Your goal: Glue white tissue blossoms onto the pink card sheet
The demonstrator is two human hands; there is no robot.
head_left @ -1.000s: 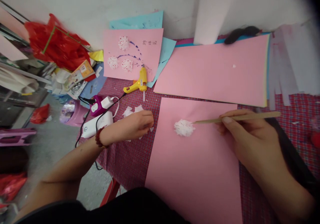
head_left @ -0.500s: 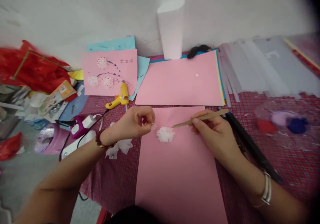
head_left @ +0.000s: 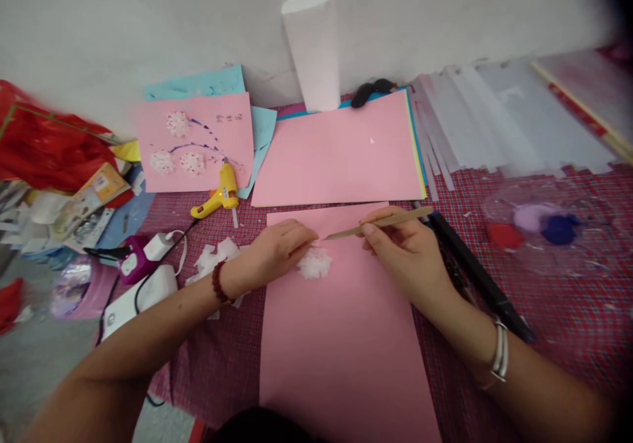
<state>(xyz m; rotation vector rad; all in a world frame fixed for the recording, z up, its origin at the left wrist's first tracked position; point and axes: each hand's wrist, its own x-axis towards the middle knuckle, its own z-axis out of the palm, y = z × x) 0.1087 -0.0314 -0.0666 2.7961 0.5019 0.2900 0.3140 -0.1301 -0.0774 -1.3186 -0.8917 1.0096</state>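
A sheet of pink paper (head_left: 346,351) lies on the table before me, bearing a fluffy cluster of white paper bits (head_left: 315,263). My left hand (head_left: 279,248) is at the cluster's upper left edge, fingertips pinched on a small piece of white paper that is mostly hidden. In my right hand (head_left: 405,252), a flat wooden stick (head_left: 395,220) is held like a pen between thumb and fingers. Its thin end points left and meets or nearly meets my left fingertips. Behind my left wrist lie loose white paper scraps (head_left: 217,258).
A yellow glue gun (head_left: 223,192) rests by a pink picture with white blossoms (head_left: 192,143). A paper stack (head_left: 341,153) and white roll (head_left: 314,54) stand behind. Left are a power strip (head_left: 141,298) and cable; right are black pens (head_left: 479,275) and bagged coloured clay (head_left: 537,222).
My left hand has turned palm down and brought its pinched fingers to the stick's tip, above the white cluster. The whole view has shifted slightly; my right hand keeps its hold on the stick.
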